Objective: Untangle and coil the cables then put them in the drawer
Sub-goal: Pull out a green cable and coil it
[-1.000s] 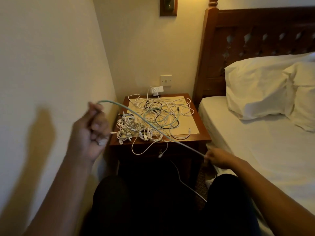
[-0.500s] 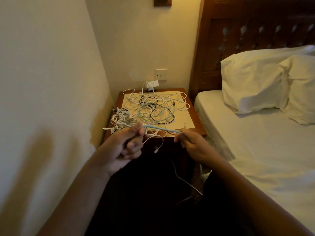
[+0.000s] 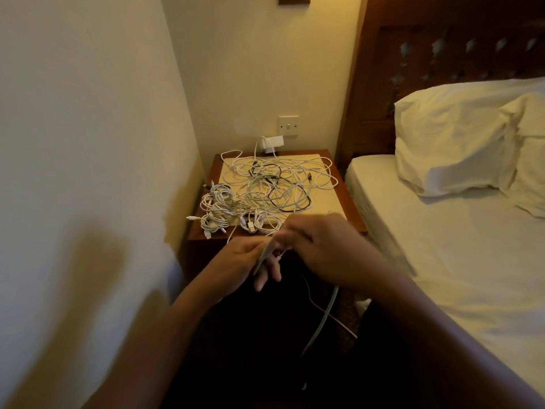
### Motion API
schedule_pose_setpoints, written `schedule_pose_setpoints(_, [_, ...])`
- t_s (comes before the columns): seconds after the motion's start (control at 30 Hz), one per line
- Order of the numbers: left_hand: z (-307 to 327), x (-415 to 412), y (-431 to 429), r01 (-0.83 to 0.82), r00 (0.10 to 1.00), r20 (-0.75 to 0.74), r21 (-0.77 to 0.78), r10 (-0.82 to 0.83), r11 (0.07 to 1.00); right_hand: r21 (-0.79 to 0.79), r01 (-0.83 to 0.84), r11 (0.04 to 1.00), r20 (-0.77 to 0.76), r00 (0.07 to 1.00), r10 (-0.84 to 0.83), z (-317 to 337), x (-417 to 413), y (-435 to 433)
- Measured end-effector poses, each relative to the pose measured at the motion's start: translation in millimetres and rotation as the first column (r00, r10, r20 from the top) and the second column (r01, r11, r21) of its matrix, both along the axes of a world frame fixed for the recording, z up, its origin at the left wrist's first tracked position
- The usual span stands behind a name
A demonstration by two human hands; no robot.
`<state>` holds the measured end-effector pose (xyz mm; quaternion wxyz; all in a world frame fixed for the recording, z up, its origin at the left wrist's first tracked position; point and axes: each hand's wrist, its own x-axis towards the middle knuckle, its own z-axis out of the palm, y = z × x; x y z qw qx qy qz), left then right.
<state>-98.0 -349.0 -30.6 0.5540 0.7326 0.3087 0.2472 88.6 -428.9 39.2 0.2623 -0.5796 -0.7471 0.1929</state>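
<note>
Pinched green cable (image 3: 326, 314) in left hand (image 3: 244, 261) at centre, beside right hand (image 3: 324, 249), grip too blurred to tell; needed even loops, clear of tangle (image 3: 274, 187).

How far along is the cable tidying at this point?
Done: a few white coils sit at the nightstand's front left. In hand: left hand and right hand hold the pale green cable. Left: the tangle behind them, then stowing all of it.
</note>
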Motion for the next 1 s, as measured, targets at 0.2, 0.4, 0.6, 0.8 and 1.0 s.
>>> schedule_pose_setpoints(0.2, [7,-24,-15,0.228,0.941,0.314,-0.309,-0.127,0.923,0.004,0.15,0.989,-0.202,0.968,-0.146,-68,38,32])
schedule_pose_setpoints(0.4, [30,-1,8,0.065,0.776,0.6,-0.383,0.194,0.922,-0.194,0.009,0.981,-0.188,0.981,-0.047,-115,-17,-6])
schedule_pose_setpoints(0.6, [10,7,10,-0.035,0.999,-0.03,0.056,0.037,0.998,0.007,-0.047,0.999,-0.056,0.997,0.047,-43,-26,-11])
schedule_pose_setpoints(0.8, [25,-33,7,0.172,0.979,-0.078,-0.195,-0.19,0.966,-0.084,0.098,0.992,-0.096,0.99,-0.106,-36,59,38])
schedule_pose_setpoints(1.0, [51,-71,9,0.162,0.899,0.438,-0.353,0.01,0.921,-0.094,0.303,0.948,-0.038,0.951,-0.308,-119,118,52])
